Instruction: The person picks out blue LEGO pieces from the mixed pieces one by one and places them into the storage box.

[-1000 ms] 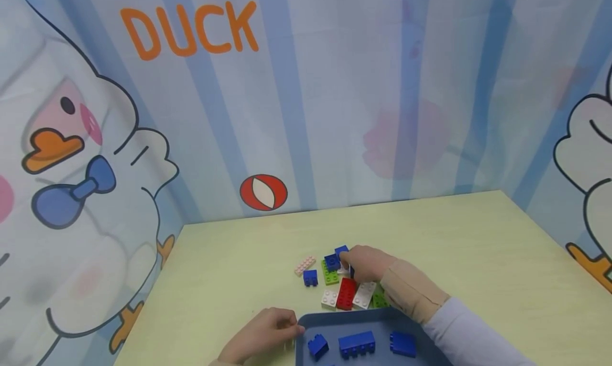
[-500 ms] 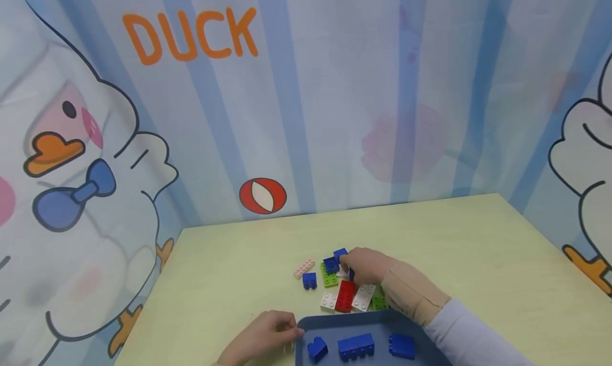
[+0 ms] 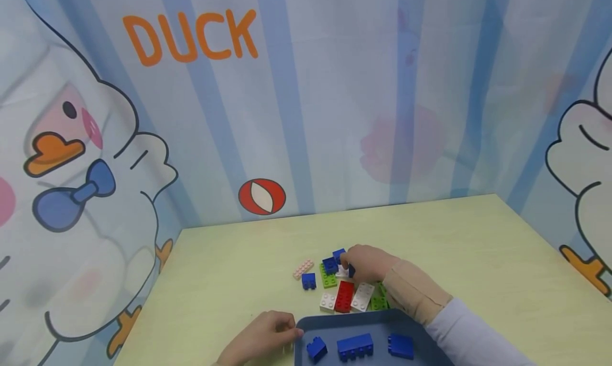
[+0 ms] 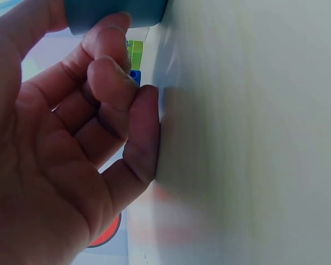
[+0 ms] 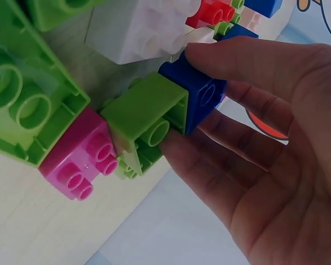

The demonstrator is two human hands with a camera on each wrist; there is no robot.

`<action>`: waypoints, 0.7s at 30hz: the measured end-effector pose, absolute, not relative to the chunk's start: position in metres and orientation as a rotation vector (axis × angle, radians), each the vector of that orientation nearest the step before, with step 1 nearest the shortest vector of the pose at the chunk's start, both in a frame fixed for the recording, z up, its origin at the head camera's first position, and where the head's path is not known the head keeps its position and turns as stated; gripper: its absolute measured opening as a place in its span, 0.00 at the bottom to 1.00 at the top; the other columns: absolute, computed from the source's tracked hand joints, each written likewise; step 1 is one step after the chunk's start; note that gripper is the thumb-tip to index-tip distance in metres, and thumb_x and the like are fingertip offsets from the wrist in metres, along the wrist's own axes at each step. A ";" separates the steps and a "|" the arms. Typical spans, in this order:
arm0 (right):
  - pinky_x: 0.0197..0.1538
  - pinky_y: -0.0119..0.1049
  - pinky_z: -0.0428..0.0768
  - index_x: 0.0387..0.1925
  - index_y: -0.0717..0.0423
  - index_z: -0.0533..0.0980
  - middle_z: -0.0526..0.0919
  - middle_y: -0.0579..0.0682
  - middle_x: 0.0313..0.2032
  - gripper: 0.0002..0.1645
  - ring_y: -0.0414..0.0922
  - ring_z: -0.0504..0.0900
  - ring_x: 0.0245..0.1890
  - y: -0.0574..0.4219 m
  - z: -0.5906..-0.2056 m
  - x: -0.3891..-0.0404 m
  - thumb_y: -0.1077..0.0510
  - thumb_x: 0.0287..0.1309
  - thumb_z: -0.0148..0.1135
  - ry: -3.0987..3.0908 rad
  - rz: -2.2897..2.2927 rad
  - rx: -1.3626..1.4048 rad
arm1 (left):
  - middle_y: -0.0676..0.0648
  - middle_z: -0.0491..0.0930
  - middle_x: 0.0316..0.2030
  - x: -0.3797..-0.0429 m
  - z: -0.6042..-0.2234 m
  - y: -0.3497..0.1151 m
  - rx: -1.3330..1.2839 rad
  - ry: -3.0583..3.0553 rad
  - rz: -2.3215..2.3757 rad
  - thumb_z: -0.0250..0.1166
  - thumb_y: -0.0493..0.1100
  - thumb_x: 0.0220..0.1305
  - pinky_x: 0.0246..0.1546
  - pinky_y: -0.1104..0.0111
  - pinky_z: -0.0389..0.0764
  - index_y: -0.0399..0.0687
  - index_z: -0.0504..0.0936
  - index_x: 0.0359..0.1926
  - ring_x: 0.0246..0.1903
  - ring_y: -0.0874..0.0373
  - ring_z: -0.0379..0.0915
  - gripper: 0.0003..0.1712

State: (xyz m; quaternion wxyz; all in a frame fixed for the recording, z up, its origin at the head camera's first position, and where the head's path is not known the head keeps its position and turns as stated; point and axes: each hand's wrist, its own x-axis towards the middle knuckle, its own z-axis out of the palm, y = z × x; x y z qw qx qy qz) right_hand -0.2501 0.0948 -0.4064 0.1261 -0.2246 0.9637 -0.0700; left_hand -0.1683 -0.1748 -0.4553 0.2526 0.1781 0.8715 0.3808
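Two hands are working. Left hand [image 3: 263, 331] is pinching the far-left corner of the tray [image 3: 349, 318] between thumb and index, other fingers curling beside the tabletop. Three blue bricks [image 3: 355, 348] are lying in the tray, apart from those fingers. Past it, a pale pink brick [image 3: 303, 269] and a loose blue brick [image 3: 308, 281] are sitting out on the table. Right hand [image 3: 368, 263] is grasping the held brick [image 5: 196, 100], a dark blue one: thumb pressing one side, fingertips the opposite, gap just brick-wide. A green brick [image 5: 146, 105] is sitting right against it, near the fingertips.
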 end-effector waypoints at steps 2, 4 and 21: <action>0.47 0.40 0.74 0.38 0.47 0.78 0.79 0.44 0.37 0.13 0.41 0.73 0.34 0.095 -0.407 -0.251 0.60 0.49 0.69 2.811 -0.194 -0.656 | 0.54 0.74 0.21 -0.168 -0.455 -0.175 0.478 2.371 1.033 0.61 0.54 0.62 0.25 0.70 0.66 0.51 0.79 0.28 0.24 0.61 0.68 0.13; 0.47 0.40 0.74 0.38 0.47 0.78 0.79 0.44 0.37 0.13 0.41 0.73 0.34 0.095 -0.407 -0.252 0.60 0.49 0.69 2.811 -0.194 -0.658 | 0.54 0.74 0.20 -0.169 -0.456 -0.174 0.476 2.376 1.026 0.61 0.54 0.62 0.26 0.70 0.67 0.51 0.79 0.28 0.24 0.61 0.68 0.13; 0.48 0.41 0.74 0.39 0.47 0.78 0.79 0.45 0.39 0.13 0.42 0.74 0.36 0.099 -0.401 -0.248 0.60 0.49 0.68 2.814 -0.194 -0.664 | 0.55 0.74 0.21 -0.169 -0.457 -0.176 0.516 2.384 1.027 0.60 0.55 0.62 0.26 0.70 0.67 0.52 0.79 0.27 0.24 0.62 0.68 0.14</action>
